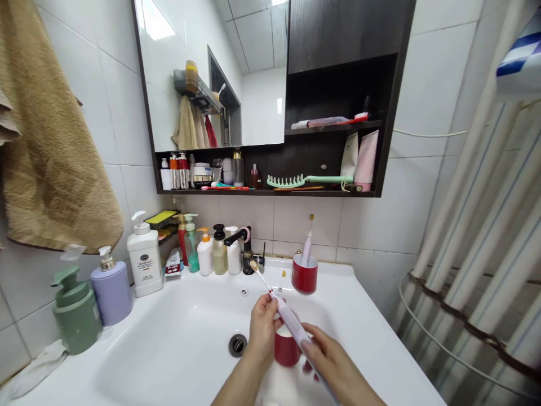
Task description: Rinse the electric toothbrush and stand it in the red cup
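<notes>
My left hand is closed round a red cup held over the white sink. My right hand grips the handle of a pale pink electric toothbrush. Its brush head points up and left toward the black tap, and the shaft passes over the cup's rim. A second red cup stands on the sink's back ledge with another toothbrush upright in it.
Several pump bottles line the back ledge; a white bottle, a lilac dispenser and a green dispenser stand at left. A brown towel hangs at left. Above, a mirror cabinet shelf holds toiletries and a green comb.
</notes>
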{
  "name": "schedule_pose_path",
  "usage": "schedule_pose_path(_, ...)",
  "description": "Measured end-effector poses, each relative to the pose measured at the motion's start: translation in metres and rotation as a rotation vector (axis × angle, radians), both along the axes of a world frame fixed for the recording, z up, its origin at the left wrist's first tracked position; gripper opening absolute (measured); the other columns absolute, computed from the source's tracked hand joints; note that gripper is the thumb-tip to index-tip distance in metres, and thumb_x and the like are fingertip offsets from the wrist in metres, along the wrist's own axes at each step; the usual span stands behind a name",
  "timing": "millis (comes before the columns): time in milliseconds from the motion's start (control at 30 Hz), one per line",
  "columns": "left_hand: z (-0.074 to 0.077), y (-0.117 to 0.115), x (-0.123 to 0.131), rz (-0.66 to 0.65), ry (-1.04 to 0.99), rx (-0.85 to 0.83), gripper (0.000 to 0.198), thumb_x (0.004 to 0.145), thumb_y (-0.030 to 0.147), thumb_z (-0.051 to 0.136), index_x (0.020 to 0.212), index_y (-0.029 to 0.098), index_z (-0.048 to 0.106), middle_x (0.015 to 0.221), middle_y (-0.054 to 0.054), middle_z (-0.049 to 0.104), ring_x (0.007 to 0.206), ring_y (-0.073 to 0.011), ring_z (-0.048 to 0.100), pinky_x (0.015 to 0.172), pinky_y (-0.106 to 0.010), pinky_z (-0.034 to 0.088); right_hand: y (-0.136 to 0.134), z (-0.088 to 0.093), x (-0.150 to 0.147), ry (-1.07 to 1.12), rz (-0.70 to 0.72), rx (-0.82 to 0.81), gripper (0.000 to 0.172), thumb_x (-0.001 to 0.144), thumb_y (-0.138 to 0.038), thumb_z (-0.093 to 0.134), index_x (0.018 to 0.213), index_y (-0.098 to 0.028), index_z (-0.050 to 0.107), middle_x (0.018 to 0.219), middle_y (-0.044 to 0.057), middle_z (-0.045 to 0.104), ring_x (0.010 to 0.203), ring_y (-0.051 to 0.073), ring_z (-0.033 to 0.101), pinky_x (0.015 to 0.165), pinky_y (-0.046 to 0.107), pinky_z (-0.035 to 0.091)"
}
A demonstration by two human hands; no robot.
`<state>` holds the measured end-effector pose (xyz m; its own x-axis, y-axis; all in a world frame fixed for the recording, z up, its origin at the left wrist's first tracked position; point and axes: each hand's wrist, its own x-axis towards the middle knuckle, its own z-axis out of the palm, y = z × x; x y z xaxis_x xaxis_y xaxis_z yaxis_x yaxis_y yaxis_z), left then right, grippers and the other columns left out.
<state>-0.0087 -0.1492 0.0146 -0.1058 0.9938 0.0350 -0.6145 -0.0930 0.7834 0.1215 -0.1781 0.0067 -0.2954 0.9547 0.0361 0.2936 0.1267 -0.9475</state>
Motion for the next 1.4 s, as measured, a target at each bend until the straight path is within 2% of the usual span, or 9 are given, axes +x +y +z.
schedule_pose_path(100,-0.005,0.000,0.004,-0.037,-0.041,-0.028,0.019,0.056,0.027,0.057,0.066,0.012,0.052,0.060,-0.002,0.055,0.055,-0.0086,0.051,0.056,-0.020,0.041,-0.009,0.003,-0.009,-0.058,0.033,-0.015,0.036,0.068,-0.035,0.036,0.097,-0.013,0.042,0.054,-0.004,0.042,0.037,0.007,0.039,0.036,0.020,0.033)
schedule_pose_path(233,-0.007,0.006,-0.002,-0.021,-0.062,-0.121,0.013,0.060,0.023,0.054,0.065,0.011,0.051,0.059,-0.004,0.057,0.057,-0.0102,0.053,0.059,-0.021,0.042,-0.008,-0.001,-0.012,-0.117,-0.053,0.076,0.032,0.064,-0.031,0.043,0.091,-0.014,0.046,0.063,0.000,0.048,0.052,0.011,0.045,0.047,0.020,0.037)
schedule_pose_path(400,-0.009,0.010,-0.004,-0.033,-0.053,-0.211,0.007,0.062,0.017,0.053,0.061,0.012,0.047,0.058,-0.005,0.058,0.055,-0.0112,0.055,0.059,-0.021,0.043,-0.008,-0.010,-0.015,-0.038,0.090,-0.150,0.031,0.071,-0.036,0.029,0.081,-0.012,0.045,0.047,-0.005,0.038,0.034,0.006,0.033,0.034,0.018,0.028)
schedule_pose_path(633,-0.010,0.011,0.000,0.065,-0.092,-0.229,0.006,0.065,0.013,0.049,0.061,0.013,0.045,0.055,-0.004,0.058,0.054,-0.0106,0.056,0.058,-0.020,0.043,-0.009,-0.013,-0.017,-0.108,0.016,-0.033,0.032,0.069,-0.031,0.036,0.097,-0.014,0.041,0.052,-0.004,0.039,0.037,0.006,0.033,0.035,0.017,0.029)
schedule_pose_path(833,-0.007,0.011,-0.002,0.102,-0.116,-0.241,0.007,0.065,0.010,0.048,0.059,0.013,0.045,0.052,-0.003,0.056,0.051,-0.0101,0.056,0.057,-0.020,0.044,-0.006,-0.015,-0.020,-0.099,0.118,-0.106,0.031,0.073,-0.033,0.029,0.090,-0.012,0.043,0.047,-0.005,0.036,0.035,0.006,0.032,0.035,0.018,0.028)
schedule_pose_path(967,-0.006,0.012,-0.004,0.127,-0.127,-0.216,0.006,0.065,0.010,0.048,0.060,0.012,0.046,0.053,-0.003,0.056,0.052,-0.0101,0.056,0.056,-0.020,0.044,-0.007,-0.012,-0.022,-0.152,0.019,0.060,0.027,0.070,-0.029,0.037,0.091,-0.015,0.044,0.054,-0.003,0.043,0.048,0.009,0.041,0.046,0.019,0.033)
schedule_pose_path(1133,-0.007,0.014,-0.007,0.143,-0.128,-0.221,0.007,0.064,0.010,0.049,0.059,0.013,0.046,0.052,-0.002,0.055,0.050,-0.0092,0.054,0.055,-0.020,0.043,-0.010,-0.009,-0.028,-0.052,0.130,-0.139,0.027,0.072,-0.034,0.028,0.082,-0.013,0.041,0.044,-0.008,0.033,0.032,0.005,0.029,0.034,0.017,0.026)
schedule_pose_path(1267,-0.008,0.014,-0.008,0.145,-0.124,-0.209,0.008,0.065,0.011,0.048,0.058,0.013,0.046,0.051,-0.001,0.054,0.049,-0.0084,0.054,0.055,-0.020,0.043,-0.011,-0.009,-0.031,-0.070,0.058,-0.091,0.024,0.071,-0.031,0.033,0.085,-0.014,0.041,0.046,-0.007,0.035,0.035,0.005,0.031,0.034,0.017,0.026)
schedule_pose_path(1400,-0.008,0.015,-0.008,0.145,-0.116,-0.210,0.009,0.066,0.011,0.047,0.058,0.013,0.045,0.051,0.000,0.053,0.048,-0.0074,0.053,0.054,-0.018,0.042,-0.012,-0.007,-0.029,-0.083,0.107,-0.139,0.024,0.073,-0.030,0.028,0.083,-0.013,0.041,0.047,-0.007,0.035,0.033,0.005,0.030,0.034,0.017,0.026)
